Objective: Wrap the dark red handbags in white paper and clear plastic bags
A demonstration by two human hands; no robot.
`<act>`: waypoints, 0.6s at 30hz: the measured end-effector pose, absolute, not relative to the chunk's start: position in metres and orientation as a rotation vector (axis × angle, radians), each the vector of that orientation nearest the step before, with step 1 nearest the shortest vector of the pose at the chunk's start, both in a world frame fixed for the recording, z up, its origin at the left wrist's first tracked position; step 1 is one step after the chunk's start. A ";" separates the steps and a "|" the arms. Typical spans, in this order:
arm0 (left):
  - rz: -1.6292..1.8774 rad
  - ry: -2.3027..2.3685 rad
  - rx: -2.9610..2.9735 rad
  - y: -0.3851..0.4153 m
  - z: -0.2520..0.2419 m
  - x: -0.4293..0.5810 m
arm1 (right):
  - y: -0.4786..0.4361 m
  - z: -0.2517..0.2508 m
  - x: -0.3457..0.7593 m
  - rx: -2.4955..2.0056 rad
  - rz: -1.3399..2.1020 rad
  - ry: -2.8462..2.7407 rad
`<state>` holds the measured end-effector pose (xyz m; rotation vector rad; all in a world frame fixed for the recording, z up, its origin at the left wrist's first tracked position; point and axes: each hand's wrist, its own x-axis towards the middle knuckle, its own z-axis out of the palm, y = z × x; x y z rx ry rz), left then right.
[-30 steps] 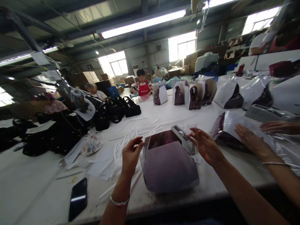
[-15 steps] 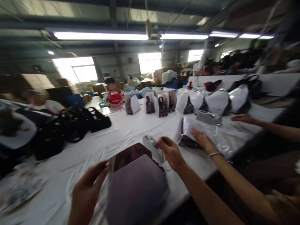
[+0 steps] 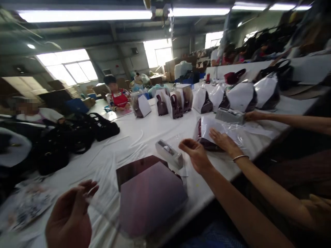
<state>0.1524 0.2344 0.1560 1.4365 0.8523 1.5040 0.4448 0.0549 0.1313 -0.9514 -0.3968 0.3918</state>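
Observation:
In front of me a dark maroon handbag (image 3: 141, 165) lies on the table with a pale sheet (image 3: 153, 198) over its side. Clear plastic wrapping surrounds it, its edges hard to trace. At the lower left, my left hand (image 3: 69, 215) is closed, thumb and fingers pinching a stretched corner of the clear plastic. My right hand (image 3: 196, 155) is closed in a pinch above the bag's right side, seemingly on the other edge of the plastic. Just left of its fingertips stands a grey tape dispenser (image 3: 169, 153).
A co-worker's hand (image 3: 223, 141) presses a wrapped handbag (image 3: 203, 129) on my right; the other hand touches a second tape dispenser (image 3: 229, 115). Several wrapped handbags (image 3: 241, 96) line the far side. Black bags (image 3: 103, 125) lie left, near a plastic-wrapped bundle (image 3: 31, 203).
My left hand has moved left, away from the handbag, drawing the plastic out. The handbag sits lower and flatter. The co-worker's far hand has reached the second tape dispenser. My view has tilted down.

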 end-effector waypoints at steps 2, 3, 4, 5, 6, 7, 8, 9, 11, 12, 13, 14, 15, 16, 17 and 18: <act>1.531 0.886 1.296 0.226 0.170 0.151 | 0.049 0.133 0.456 -0.942 0.363 -0.371; 1.551 0.897 1.253 0.225 0.175 0.151 | 0.047 0.133 0.461 -0.944 0.338 -0.369; 1.573 0.907 1.246 0.226 0.178 0.151 | 0.044 0.134 0.466 -0.954 0.303 -0.375; 1.591 0.907 1.251 0.229 0.180 0.151 | 0.042 0.135 0.469 -0.970 0.264 -0.386; 1.598 0.900 1.261 0.231 0.180 0.152 | 0.039 0.136 0.472 -0.988 0.223 -0.398; 1.596 0.887 1.273 0.233 0.180 0.152 | 0.036 0.137 0.473 -1.006 0.187 -0.407; 1.591 0.876 1.280 0.235 0.180 0.153 | 0.033 0.137 0.473 -1.026 0.159 -0.412; 1.576 0.873 1.286 0.234 0.180 0.154 | 0.029 0.138 0.472 -1.045 0.143 -0.413; 1.572 0.888 1.306 0.230 0.181 0.154 | 0.020 0.139 0.469 -1.086 0.109 -0.428; 1.592 0.903 1.322 0.227 0.183 0.153 | 0.015 0.140 0.466 -1.112 0.087 -0.452; 1.628 0.920 1.341 0.223 0.185 0.151 | 0.010 0.141 0.464 -1.137 0.061 -0.489; 1.675 0.935 1.362 0.220 0.187 0.150 | 0.005 0.142 0.462 -1.157 0.037 -0.533; 1.716 0.941 1.377 0.218 0.188 0.148 | 0.001 0.142 0.459 -1.169 0.022 -0.578; 1.734 0.941 1.381 0.216 0.188 0.146 | -0.003 0.140 0.457 -1.178 0.021 -0.615; 1.723 0.944 1.368 0.215 0.187 0.144 | -0.006 0.138 0.454 -1.190 0.039 -0.640; 1.692 0.950 1.336 0.216 0.183 0.142 | -0.009 0.134 0.451 -1.203 0.073 -0.654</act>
